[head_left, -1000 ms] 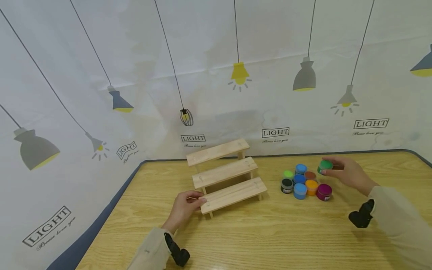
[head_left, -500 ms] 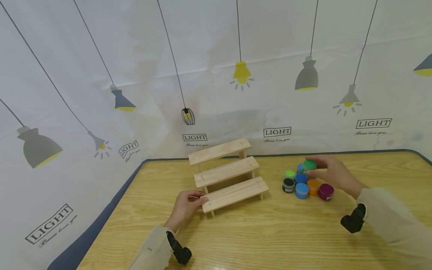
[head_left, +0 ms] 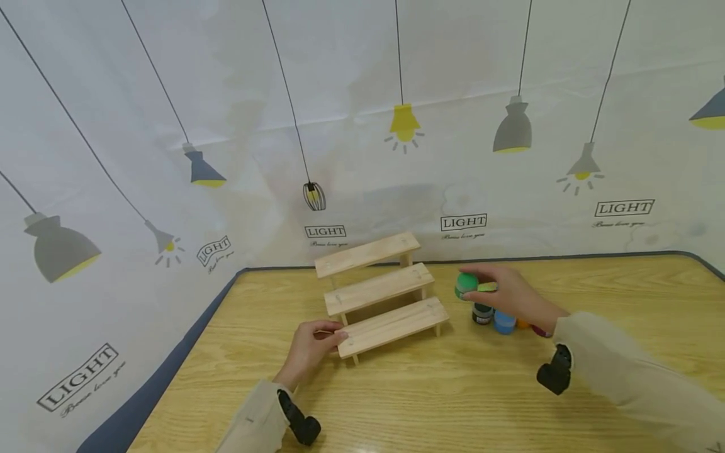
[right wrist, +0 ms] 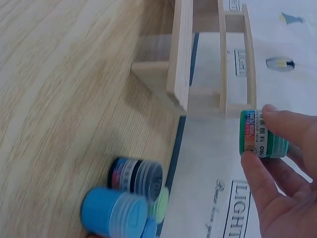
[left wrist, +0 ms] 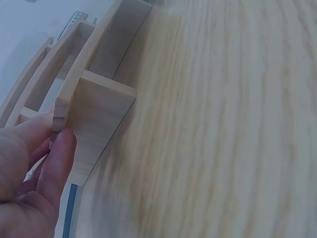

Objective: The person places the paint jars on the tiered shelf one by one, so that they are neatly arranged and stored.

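A: Fingers first. What does the right hand (head_left: pixel 512 294) have?

B: The green jar (head_left: pixel 466 285). Thumb and fingertips pinch its opposite sides, parted only by the jar's width. Lid and base stay uncovered, presumably to keep it level; it looks upright and clear of the table (head_left: pixel 396 402).

A: And the left hand (head_left: pixel 308 349)?

B: Closed on the left end of the stand's (head_left: pixel 378 289) lowest plank, thumb and finger either side of the wood. I judge that it steadies the stand, which looks light.

A: Position of the green jar?

B: Between the stand's right end and the other jars, touching neither as far as I can tell.

A: Those others?

B: Black jar (head_left: pixel 482 313) and blue jar (head_left: pixel 505 322) side by side, bunched perhaps for easy reach. Others sit partly hidden under the right hand. Printed cloth (head_left: pixel 351 157) behind.
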`<state>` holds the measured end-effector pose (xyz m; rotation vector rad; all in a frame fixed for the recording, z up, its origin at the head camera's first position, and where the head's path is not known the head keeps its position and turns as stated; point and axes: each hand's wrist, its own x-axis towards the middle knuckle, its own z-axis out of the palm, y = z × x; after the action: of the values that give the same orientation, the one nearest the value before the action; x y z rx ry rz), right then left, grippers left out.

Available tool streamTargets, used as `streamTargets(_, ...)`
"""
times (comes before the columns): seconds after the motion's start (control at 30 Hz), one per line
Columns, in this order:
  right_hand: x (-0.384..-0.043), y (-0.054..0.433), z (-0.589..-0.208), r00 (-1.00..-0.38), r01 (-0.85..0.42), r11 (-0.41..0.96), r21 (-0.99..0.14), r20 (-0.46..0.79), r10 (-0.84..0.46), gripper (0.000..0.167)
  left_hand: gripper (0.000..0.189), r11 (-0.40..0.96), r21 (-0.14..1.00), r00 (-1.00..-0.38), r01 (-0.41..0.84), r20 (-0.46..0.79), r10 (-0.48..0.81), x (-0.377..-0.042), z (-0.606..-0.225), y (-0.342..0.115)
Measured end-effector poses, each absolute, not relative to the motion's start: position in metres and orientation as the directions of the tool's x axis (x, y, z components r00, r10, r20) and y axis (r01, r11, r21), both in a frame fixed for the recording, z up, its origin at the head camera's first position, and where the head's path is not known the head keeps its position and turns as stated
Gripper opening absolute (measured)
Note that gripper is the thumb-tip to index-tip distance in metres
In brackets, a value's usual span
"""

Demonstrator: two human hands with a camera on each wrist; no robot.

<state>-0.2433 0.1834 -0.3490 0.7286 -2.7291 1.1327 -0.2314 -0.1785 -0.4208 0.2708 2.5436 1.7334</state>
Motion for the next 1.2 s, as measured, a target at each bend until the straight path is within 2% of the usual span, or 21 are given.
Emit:
streamTargets(0.37, -0.251, 0.121, -0.347, -0.815, -0.540, 0.470, -0.698, 0.293, -0.500, 0.048, 0.030, 0.328, 0.939, -0.990, 0.099, 0.059, 0.130, -0.229, -0.422, -0.180)
streamTargets(0.53, -0.251, 0.096, -0.342, -0.795, -0.548, 0.448, -0.706, 0.275, -0.540, 0.047, 0.030, 0.315, 0.945, -0.991, 0.087, 0.049, 0.127, -0.228, -0.421, -0.180)
streamTargets(0.8, -0.263, 0.069, -0.326, -0.798, -0.562, 0.462, -0.686, 0.305, -0.519, 0.045, 0.026, 0.319, 0.944, -0.988, 0.091, 0.047, 0.145, -0.217, -0.399, -0.168)
streamTargets(0.93, -0.275, 0.056, -0.321, -0.817, -0.534, 0.457, -0.711, 0.297, -0.494, 0.046, 0.026, 0.322, 0.943, -0.989, 0.087, 0.043, 0.141, -0.213, -0.394, -0.165)
streamTargets(1.2, -0.292, 0.027, -0.321, -0.829, -0.524, 0.429, -0.736, 0.326, -0.454, 0.047, 0.028, 0.297, 0.952, -0.989, 0.078, 0.037, 0.141, -0.222, -0.410, -0.172)
